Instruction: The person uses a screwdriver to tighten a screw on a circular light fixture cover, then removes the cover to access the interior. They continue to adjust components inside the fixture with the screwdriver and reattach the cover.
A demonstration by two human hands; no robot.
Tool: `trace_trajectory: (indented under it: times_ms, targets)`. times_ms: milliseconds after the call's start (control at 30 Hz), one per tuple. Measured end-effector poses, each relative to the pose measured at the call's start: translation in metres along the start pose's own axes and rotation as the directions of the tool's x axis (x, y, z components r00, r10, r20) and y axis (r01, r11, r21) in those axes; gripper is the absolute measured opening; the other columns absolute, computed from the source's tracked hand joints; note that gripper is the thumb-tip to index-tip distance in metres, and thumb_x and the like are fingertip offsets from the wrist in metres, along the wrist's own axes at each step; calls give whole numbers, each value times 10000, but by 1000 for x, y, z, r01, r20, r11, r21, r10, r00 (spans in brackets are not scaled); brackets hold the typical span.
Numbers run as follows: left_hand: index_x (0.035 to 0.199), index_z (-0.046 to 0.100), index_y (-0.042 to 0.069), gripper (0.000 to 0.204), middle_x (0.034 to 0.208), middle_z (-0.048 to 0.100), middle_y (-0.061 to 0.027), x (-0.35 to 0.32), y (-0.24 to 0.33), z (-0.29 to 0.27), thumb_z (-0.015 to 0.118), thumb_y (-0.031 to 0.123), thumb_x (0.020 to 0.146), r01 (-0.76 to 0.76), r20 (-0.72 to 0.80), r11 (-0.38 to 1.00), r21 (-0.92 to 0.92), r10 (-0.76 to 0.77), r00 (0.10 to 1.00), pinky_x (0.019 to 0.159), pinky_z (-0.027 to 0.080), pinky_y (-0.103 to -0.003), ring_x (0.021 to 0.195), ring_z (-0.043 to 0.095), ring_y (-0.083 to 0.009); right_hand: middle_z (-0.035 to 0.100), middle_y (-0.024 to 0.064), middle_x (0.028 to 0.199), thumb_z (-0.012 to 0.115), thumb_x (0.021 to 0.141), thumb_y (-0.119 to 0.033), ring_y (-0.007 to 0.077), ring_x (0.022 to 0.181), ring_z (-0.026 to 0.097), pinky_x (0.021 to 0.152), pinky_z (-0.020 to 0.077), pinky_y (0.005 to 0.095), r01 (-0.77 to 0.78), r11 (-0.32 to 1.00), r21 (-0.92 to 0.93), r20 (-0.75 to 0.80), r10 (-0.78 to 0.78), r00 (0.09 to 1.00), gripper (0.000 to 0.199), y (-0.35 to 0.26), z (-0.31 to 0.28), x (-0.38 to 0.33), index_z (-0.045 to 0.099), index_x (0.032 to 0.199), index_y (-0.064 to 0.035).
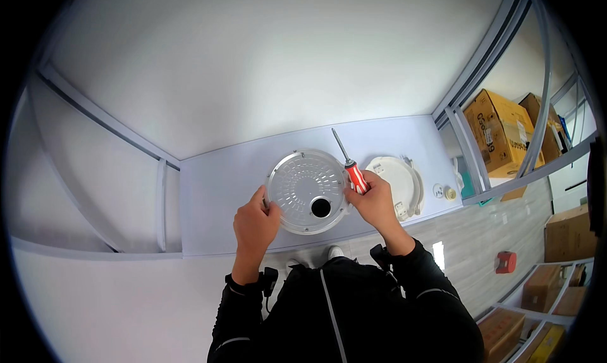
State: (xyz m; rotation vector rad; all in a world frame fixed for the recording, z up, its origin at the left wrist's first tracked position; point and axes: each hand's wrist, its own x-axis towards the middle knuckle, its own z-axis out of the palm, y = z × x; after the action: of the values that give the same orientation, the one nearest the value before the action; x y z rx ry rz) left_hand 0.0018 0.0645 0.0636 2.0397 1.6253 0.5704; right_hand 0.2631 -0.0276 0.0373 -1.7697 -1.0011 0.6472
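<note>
Two hands gripped the disc (308,191), which lay flat on the table (215,186) near its front edge. The left hand (255,222) held the disc's left rim, fingers curled against it. The right hand (375,202) touched the disc's right rim, its fingers closed round the red handle of a screwdriver (350,166) whose shaft pointed away past the disc. Just right of the disc sat a white lid (397,179). Further right of the disc lay two small parts (444,191). Far right, beyond the frame, stood boxes (499,132).
</note>
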Motion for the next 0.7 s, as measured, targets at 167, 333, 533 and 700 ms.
trace_trajectory:
  times_ms: [167,333,533,700]
  targets:
    - [1360,713,69,490,789,759,-106,6,6,-5,699,217,893,28,17,998,57,-29,999,739,586,-409,739,749,-307,738,117,845,825,813,-141,242,729,700,704,551,368,-6,999,-43,22,7,1000,284,-8,-4,-6,749,1057,-18]
    - [1366,717,104,480,790,749,-105,14,4,-5,689,209,899,37,21,998,57,-38,999,746,583,-411,744,741,-305,728,91,817,822,820,-118,188,700,674,683,539,337,10,1000,13,9,-10,1000,249,-7,-3,-10,741,1030,-13]
    - [1344,734,110,454,764,740,-100,20,5,-5,680,216,906,42,23,997,65,-44,999,735,578,-408,716,732,-291,718,65,800,817,834,-96,151,690,645,673,525,313,-4,996,85,14,3,1000,198,0,-5,-14,735,994,-14]
    - [1299,767,117,413,789,684,-66,21,-4,3,693,210,903,-23,-34,997,77,26,999,695,561,-400,689,683,-251,720,18,899,825,842,-51,84,769,605,718,510,268,-13,997,70,38,10,999,289,7,-5,-14,732,1112,-2]
